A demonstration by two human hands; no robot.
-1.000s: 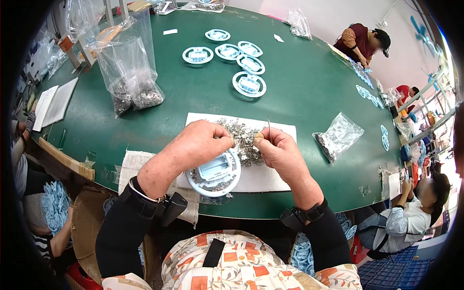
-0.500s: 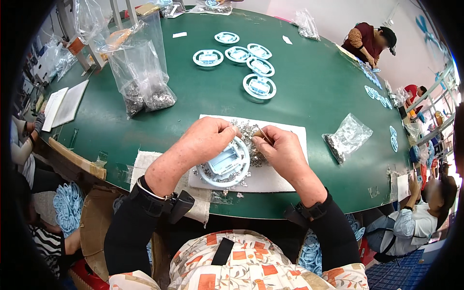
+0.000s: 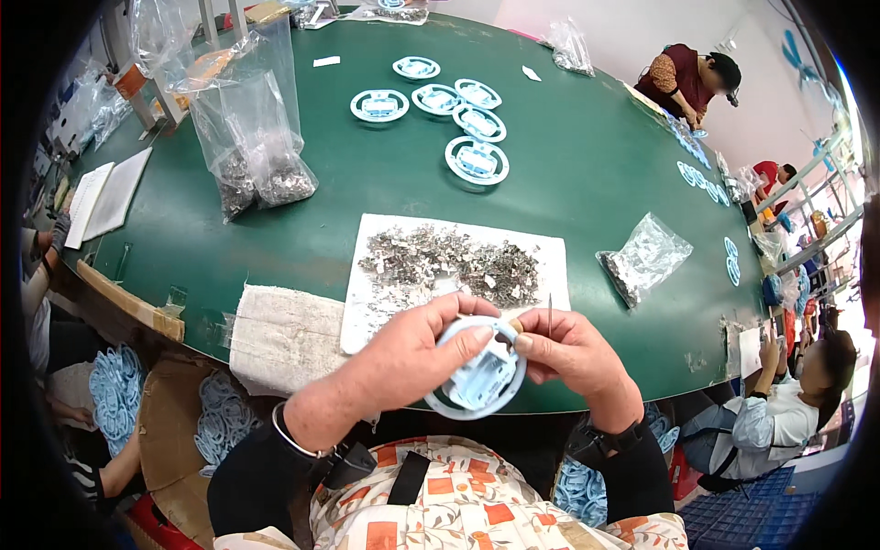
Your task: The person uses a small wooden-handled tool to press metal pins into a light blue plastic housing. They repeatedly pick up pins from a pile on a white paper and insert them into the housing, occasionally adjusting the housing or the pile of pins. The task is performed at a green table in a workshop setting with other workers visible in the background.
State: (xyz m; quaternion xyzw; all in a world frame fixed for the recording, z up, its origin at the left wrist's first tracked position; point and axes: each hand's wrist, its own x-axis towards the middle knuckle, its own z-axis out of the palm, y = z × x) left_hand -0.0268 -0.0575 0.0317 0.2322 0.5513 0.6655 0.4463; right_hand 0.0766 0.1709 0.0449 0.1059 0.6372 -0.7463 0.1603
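My left hand (image 3: 414,356) grips a light-blue oval plastic part (image 3: 478,383) by its upper left rim, tilted above the table's front edge. The part has a ring-shaped frame with a box-like middle. My right hand (image 3: 582,359) is closed, its thumb and fingertips at the part's upper right rim. From between its fingers sticks up the thin tip of what looks like tweezers (image 3: 550,313). Any small piece at the fingertips is hidden. Beyond both hands, many small metal pieces (image 3: 449,261) lie spread on a white board (image 3: 356,316).
Several more blue parts (image 3: 477,161) lie on the green table (image 3: 385,179). Clear bags of metal pieces stand at left (image 3: 261,170) and lie at right (image 3: 642,259). A pale cloth (image 3: 280,335) lies beside the board. Co-workers (image 3: 683,82) sit around the table.
Both hands have come back from the metal pieces toward my body, bringing the blue part off the board. My right hand now meets its rim. The view has shifted slightly.
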